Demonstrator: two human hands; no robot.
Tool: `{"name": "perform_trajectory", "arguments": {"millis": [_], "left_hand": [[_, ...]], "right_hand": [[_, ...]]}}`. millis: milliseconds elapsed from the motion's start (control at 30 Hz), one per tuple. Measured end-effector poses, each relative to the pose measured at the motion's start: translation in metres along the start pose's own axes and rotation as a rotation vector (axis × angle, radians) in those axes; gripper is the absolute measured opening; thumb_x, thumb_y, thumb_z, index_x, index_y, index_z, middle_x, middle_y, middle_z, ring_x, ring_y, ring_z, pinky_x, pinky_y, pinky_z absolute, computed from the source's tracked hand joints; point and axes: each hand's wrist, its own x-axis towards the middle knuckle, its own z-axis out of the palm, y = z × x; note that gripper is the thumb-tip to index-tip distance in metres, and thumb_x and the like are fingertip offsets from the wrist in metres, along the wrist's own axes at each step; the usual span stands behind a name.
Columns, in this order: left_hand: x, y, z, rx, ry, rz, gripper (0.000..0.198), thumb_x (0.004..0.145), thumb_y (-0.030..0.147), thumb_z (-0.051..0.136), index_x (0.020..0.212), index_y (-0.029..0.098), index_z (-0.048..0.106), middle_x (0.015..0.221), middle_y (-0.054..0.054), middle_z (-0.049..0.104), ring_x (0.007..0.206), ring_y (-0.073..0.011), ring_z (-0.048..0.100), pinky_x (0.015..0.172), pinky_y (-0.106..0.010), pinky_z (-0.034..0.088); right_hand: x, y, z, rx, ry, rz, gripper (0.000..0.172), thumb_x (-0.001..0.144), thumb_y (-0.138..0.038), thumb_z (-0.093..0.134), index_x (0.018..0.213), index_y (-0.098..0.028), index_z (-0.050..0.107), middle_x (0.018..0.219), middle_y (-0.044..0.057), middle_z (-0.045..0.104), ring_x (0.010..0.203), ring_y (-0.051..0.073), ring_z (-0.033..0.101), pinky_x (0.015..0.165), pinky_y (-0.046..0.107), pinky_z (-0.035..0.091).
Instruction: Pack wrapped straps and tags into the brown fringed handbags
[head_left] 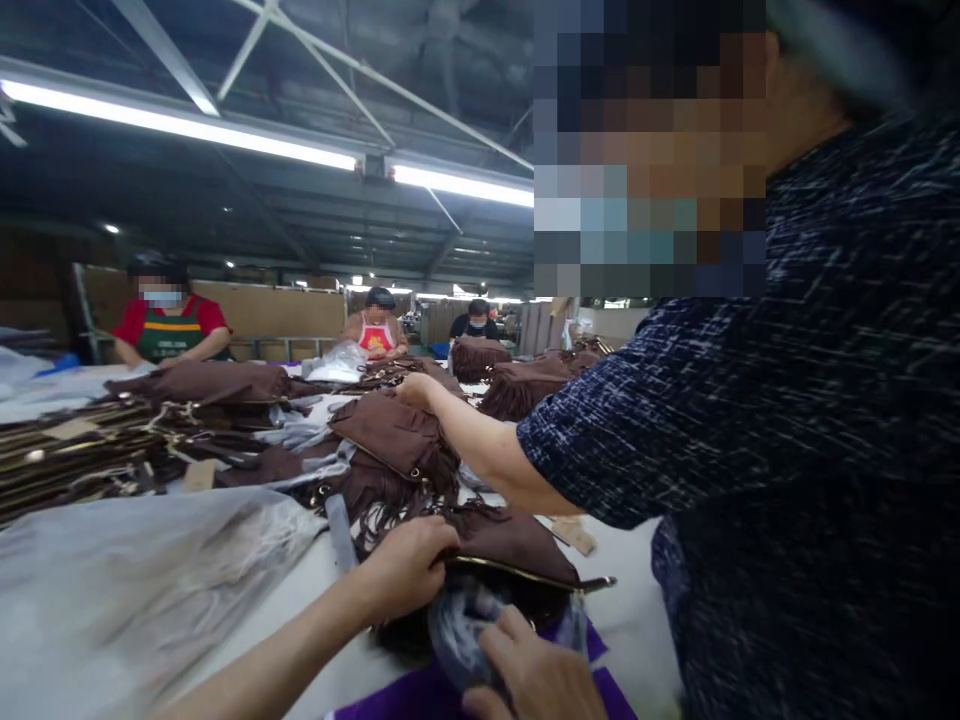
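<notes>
With the left hand (405, 560), at seven o'clock, gripping the left end of the zipped edge of a brown bag (517, 540), with fingers curled over it. With the right hand (536, 665), between five and six o'clock, reaching to the mouth of that same bag, against crumpled clear plastic (461, 625), with fingers half bent; too blurred to tell whether pinching or merely touching.

Lying gaping on the pale tabletop (630, 590), between five and six o'clock and closer to centre: the brown bag, with its zip end (600, 583) jutting right.

Stacked just below nine o'clock, brown pieces with gold edges (45, 465). Spread far out at eight, a translucent plastic bag (142, 590). Seen just above nine, a green apron (176, 330) on a co-worker. Nearer the centre, just past nine, a red apron (377, 338) on another. Closer in at eight, a fringed brown bag (390, 435), touched at its far edge by a co-worker's hand (414, 390). Between six and seven, a purple sheet (405, 695). At five, beyond the open bag, a tan tag (576, 537). Just past three, close by, a dark speckled shirt (712, 420).
</notes>
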Motion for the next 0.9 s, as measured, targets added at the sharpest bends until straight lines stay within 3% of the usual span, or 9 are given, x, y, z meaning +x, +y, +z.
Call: {"name": "perform_trajectory", "arguments": {"millis": [100, 233, 367, 467, 600, 733, 767, 833, 900], "left_hand": [[-0.002, 0.008, 0.005, 0.07, 0.059, 0.014, 0.031, 0.075, 0.004, 0.043, 0.095, 0.018, 0.063, 0.098, -0.007, 0.064, 0.092, -0.0216, 0.061, 0.079, -0.03, 0.048], [-0.007, 0.01, 0.008, 0.102, 0.042, 0.001, 0.03, 0.076, 0.003, 0.043, 0.094, 0.019, 0.062, 0.099, -0.007, 0.063, 0.094, -0.022, 0.06, 0.081, -0.031, 0.049], [-0.013, 0.018, 0.02, 0.052, -0.058, -0.025, 0.028, 0.079, 0.004, 0.044, 0.094, 0.019, 0.061, 0.103, -0.006, 0.063, 0.094, -0.0211, 0.06, 0.083, -0.03, 0.049], [-0.016, 0.024, 0.033, 0.031, -0.083, -0.062, 0.029, 0.079, 0.003, 0.045, 0.097, 0.018, 0.061, 0.109, -0.007, 0.063, 0.101, -0.0227, 0.058, 0.089, -0.032, 0.048], [-0.015, 0.021, 0.042, 0.036, -0.121, -0.099, 0.035, 0.081, 0.001, 0.041, 0.103, 0.019, 0.062, 0.112, -0.007, 0.063, 0.105, -0.0228, 0.058, 0.092, -0.033, 0.046], [-0.016, 0.017, 0.038, 0.07, -0.228, -0.091, 0.035, 0.084, 0.003, 0.041, 0.104, 0.02, 0.063, 0.111, -0.009, 0.063, 0.101, -0.0244, 0.06, 0.088, -0.036, 0.049], [-0.016, 0.019, 0.036, 0.079, -0.236, -0.081, 0.034, 0.084, 0.004, 0.041, 0.104, 0.02, 0.064, 0.11, -0.009, 0.063, 0.101, -0.0251, 0.06, 0.088, -0.038, 0.049], [-0.015, 0.027, 0.031, 0.109, -0.226, -0.066, 0.033, 0.084, 0.005, 0.04, 0.101, 0.018, 0.065, 0.111, -0.012, 0.063, 0.102, -0.0272, 0.059, 0.09, -0.042, 0.048], [-0.009, 0.044, 0.029, 0.117, -0.212, -0.045, 0.027, 0.086, 0.009, 0.043, 0.099, 0.016, 0.065, 0.114, -0.013, 0.062, 0.106, -0.0295, 0.057, 0.092, -0.046, 0.047]], "right_hand": [[0.021, -0.013, 0.002, -0.005, -0.028, 0.104, 0.017, 0.077, -0.016, 0.062, 0.092, -0.024, 0.065, 0.098, 0.004, 0.068, 0.077, 0.021, 0.07, 0.06, 0.024, 0.048], [0.033, -0.016, 0.029, -0.086, 0.052, 0.225, 0.046, 0.074, 0.006, 0.044, 0.104, -0.022, 0.065, 0.118, 0.01, 0.065, 0.09, 0.021, 0.068, 0.072, 0.025, 0.051], [0.032, -0.004, 0.06, -0.013, 0.129, 0.287, 0.042, 0.074, 0.001, 0.052, 0.108, -0.021, 0.065, 0.125, 0.014, 0.061, 0.1, 0.025, 0.066, 0.085, 0.029, 0.051], [0.034, 0.001, 0.067, -0.04, 0.193, 0.28, 0.035, 0.076, -0.005, 0.056, 0.105, -0.022, 0.065, 0.107, 0.012, 0.068, 0.09, 0.029, 0.067, 0.078, 0.037, 0.054], [0.034, 0.013, 0.056, -0.05, 0.233, 0.265, 0.036, 0.079, 0.001, 0.044, 0.101, -0.019, 0.065, 0.086, 0.008, 0.072, 0.079, 0.028, 0.069, 0.069, 0.036, 0.053], [0.017, 0.055, 0.022, 0.151, 0.262, 0.108, 0.032, 0.087, -0.005, 0.04, 0.099, -0.023, 0.063, 0.082, 0.001, 0.072, 0.077, 0.018, 0.069, 0.067, 0.024, 0.05], [0.013, 0.069, 0.012, 0.126, 0.274, 0.13, 0.037, 0.086, -0.003, 0.039, 0.107, -0.023, 0.062, 0.094, 0.003, 0.073, 0.085, 0.018, 0.069, 0.072, 0.024, 0.051], [0.01, 0.097, -0.004, -0.005, 0.203, 0.158, 0.053, 0.077, 0.006, 0.038, 0.116, -0.021, 0.062, 0.124, 0.008, 0.066, 0.118, 0.023, 0.059, 0.096, 0.034, 0.046], [0.01, 0.116, -0.013, -0.083, 0.039, 0.138, 0.05, 0.075, 0.007, 0.041, 0.11, -0.019, 0.065, 0.125, 0.01, 0.066, 0.125, 0.026, 0.053, 0.105, 0.041, 0.039]]}}
